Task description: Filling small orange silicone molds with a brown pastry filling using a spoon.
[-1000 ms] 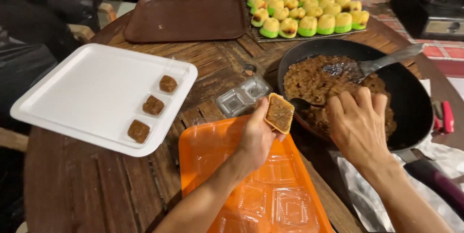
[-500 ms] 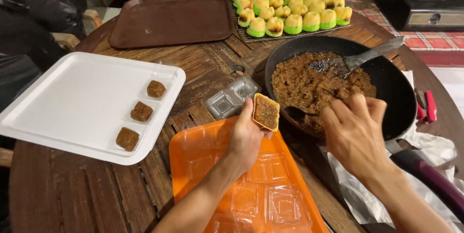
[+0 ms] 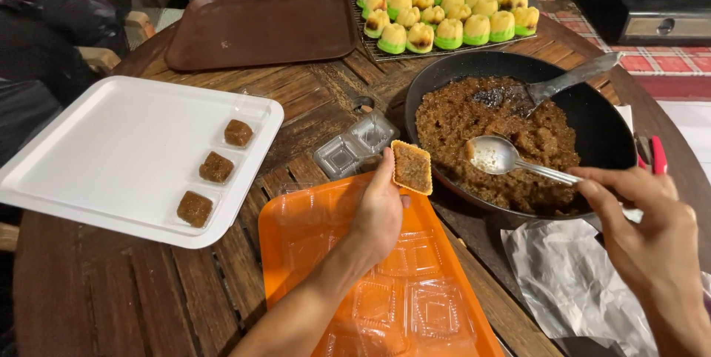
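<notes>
Since a moment ago the right hand (image 3: 652,242) has drawn back toward lower right, pinching a spoon (image 3: 498,155) whose bowl hangs over the brown filling in the black pan (image 3: 592,124). At centre, the left hand (image 3: 379,212) grips a small filled mould (image 3: 412,167) above the orange tray (image 3: 296,242). Tilted so, the mould could spill filling onto the desk (image 3: 111,290).

The round slatted wooden bench (image 3: 311,105) carried a white rectangular plastic tray (image 3: 96,149) at left, an orange plastic tray (image 3: 296,231) in front, a black metal pan (image 3: 592,127) at right, and a brown rectangular tray (image 3: 259,24) behind
</notes>
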